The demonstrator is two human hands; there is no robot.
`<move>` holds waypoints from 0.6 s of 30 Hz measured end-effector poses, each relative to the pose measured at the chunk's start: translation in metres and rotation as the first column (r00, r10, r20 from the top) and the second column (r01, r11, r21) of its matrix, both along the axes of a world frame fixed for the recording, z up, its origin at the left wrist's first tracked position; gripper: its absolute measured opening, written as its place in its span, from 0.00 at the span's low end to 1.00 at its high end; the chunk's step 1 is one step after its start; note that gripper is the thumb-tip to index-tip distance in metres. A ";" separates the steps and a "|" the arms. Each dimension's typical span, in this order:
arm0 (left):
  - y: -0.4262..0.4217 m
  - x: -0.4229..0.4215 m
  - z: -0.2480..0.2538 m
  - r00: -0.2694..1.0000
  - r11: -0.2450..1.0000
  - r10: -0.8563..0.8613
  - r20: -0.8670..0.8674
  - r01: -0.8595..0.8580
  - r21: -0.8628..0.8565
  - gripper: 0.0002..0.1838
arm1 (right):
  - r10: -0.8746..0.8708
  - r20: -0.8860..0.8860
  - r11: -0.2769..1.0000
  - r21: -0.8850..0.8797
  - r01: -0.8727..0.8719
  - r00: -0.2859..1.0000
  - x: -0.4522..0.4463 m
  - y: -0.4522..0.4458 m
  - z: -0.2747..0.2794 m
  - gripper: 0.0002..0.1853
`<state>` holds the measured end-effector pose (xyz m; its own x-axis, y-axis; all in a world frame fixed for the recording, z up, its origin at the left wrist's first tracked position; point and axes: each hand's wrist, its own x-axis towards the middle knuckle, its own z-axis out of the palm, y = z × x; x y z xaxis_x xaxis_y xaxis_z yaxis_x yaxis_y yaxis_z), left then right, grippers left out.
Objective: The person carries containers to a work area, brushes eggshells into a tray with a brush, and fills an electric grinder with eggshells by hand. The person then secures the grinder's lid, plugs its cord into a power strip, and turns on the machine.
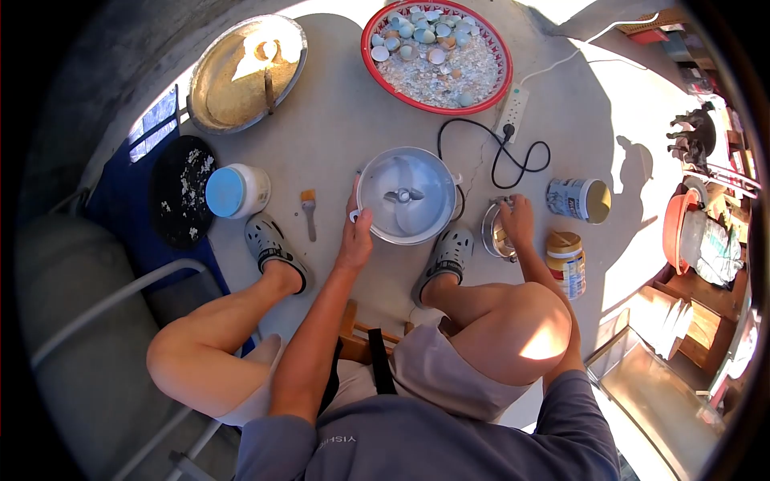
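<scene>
Between my feet stands an electric grinder point(407, 220), its round metal bowl uncovered, with blades around a hub and a pale powdery film inside. My left hand point(355, 232) is closed around the bowl's left side, the thumb near its rim. Off to the right, my right hand point(518, 219) grips the edge of a round metal lid point(493, 231) resting tilted near the floor. My fingertips on the lid are partly hidden. A black cord point(522, 167) runs from the grinder to a white power strip point(513, 112).
Ahead lies a red basket point(508, 60) of crushed and whole eggshells. A large metal basin point(216, 88) holds tan powder. At left are a blue-lidded tub point(239, 191), a brush point(310, 212) and a black disc point(178, 192). Two containers, a tin point(568, 198) and a jar point(566, 260), are at right.
</scene>
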<state>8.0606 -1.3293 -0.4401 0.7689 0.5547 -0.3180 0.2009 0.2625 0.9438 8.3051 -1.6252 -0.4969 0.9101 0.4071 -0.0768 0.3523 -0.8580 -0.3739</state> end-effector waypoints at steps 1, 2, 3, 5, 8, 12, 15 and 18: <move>0.000 0.001 0.000 1.000 1.000 0.013 0.015 -0.013 0.002 0.33 | 0.001 -0.001 1.000 0.000 -0.001 1.000 0.001 0.011 0.004 0.19; 0.000 0.001 -0.001 1.000 1.000 0.013 0.013 -0.013 0.000 0.33 | 0.020 -0.200 0.988 0.155 0.011 0.980 0.002 0.023 0.007 0.20; 0.000 0.001 -0.002 0.999 1.000 0.013 0.030 -0.013 -0.001 0.33 | 0.068 -0.386 0.952 0.300 0.055 0.920 0.002 0.035 0.010 0.21; 0.002 0.005 -0.002 0.999 1.000 0.010 0.046 -0.010 -0.003 0.33 | 0.152 -0.437 0.935 0.354 0.014 0.886 0.001 0.057 0.013 0.21; 0.004 0.012 0.002 0.992 0.998 0.029 0.121 -0.034 0.046 0.33 | 0.279 -0.593 0.861 0.502 0.076 0.755 -0.001 0.090 0.026 0.22; 0.010 0.020 0.026 0.997 0.999 0.026 0.077 -0.029 0.039 0.32 | 0.355 -0.776 0.780 0.554 0.293 0.521 -0.003 0.121 0.064 0.31; 0.013 0.028 0.044 0.998 0.999 0.042 0.047 -0.042 0.003 0.33 | 0.291 -0.828 0.838 0.462 0.289 0.479 -0.007 0.130 0.083 0.38; 0.014 0.028 0.039 0.998 0.997 0.067 -0.008 -0.067 -0.049 0.34 | 0.236 -0.928 0.878 0.331 0.346 0.290 -0.007 0.127 0.066 0.41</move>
<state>8.0883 -1.3149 -0.4010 0.7285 0.5885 -0.3507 0.1872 0.3215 0.9282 8.2986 -1.4985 -0.4311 0.3363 0.6039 -0.7226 -0.5286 -0.5140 -0.6756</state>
